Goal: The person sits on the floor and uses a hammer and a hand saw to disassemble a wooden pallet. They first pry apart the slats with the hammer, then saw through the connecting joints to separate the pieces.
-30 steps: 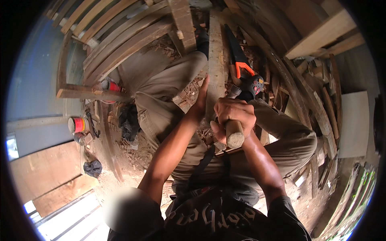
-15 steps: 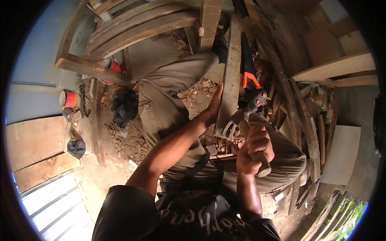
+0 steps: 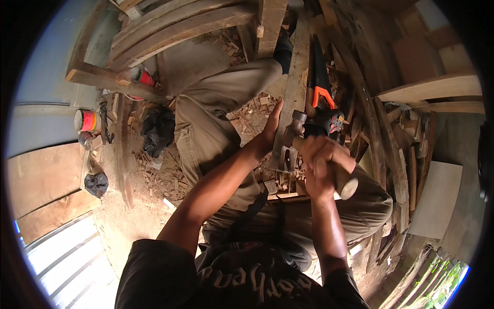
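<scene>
Head view: my right hand (image 3: 327, 157) is wrapped tight around the handle of a hammer (image 3: 292, 138). The hammer's head is over the near end of a long wood plank (image 3: 296, 82), and I cannot tell if they touch. My left hand (image 3: 268, 129) is at the left edge of the plank; I cannot tell if its fingers are wide or narrow. The plank runs from near to far between my legs. Right of it is a saw (image 3: 321, 72) with an orange handle. Wood chips (image 3: 256, 114) lie to the left.
</scene>
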`<state>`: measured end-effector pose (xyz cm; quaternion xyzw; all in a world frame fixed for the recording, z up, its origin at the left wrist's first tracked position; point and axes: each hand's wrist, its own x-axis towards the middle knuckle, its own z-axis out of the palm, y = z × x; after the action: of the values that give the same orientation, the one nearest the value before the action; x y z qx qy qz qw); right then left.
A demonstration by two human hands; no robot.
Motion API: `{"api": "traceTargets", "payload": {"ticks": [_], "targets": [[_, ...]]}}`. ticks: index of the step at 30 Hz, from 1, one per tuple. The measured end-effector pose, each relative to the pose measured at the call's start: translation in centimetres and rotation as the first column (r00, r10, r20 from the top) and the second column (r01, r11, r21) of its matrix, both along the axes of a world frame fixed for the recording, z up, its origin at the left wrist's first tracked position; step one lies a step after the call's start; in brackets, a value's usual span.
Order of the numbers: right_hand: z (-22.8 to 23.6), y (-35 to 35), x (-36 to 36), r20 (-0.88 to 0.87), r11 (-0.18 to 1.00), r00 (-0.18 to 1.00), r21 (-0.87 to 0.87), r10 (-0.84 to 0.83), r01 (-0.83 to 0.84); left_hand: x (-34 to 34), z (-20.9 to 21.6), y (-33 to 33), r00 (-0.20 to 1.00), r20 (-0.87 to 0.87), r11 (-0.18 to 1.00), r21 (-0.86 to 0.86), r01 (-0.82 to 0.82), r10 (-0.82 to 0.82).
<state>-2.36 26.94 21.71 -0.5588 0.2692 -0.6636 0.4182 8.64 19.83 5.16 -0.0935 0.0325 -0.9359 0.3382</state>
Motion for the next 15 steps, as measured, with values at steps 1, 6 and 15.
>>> {"api": "traceTargets", "payload": {"ticks": [1,6,15], "targets": [[0.2,-0.4,0.2,-0.018,0.999,0.999,0.032,-0.034,0.035,-0.3,0.9,0.2,0.993,0.12,0.999,0.04,0.007,-0.012],[0.1,-1.7,0.9,-0.172,0.974,0.983,0.205,-0.065,0.1,-0.9,5.9,0.9,0.664,0.746,0.995,0.027,-0.099,0.046],[-0.6,-2.1,-0.1,-0.198,0.913,0.972,0.36,-0.124,0.19,-1.9,2.9,1.1,0.661,0.746,0.993,0.005,-0.118,0.075]]}}
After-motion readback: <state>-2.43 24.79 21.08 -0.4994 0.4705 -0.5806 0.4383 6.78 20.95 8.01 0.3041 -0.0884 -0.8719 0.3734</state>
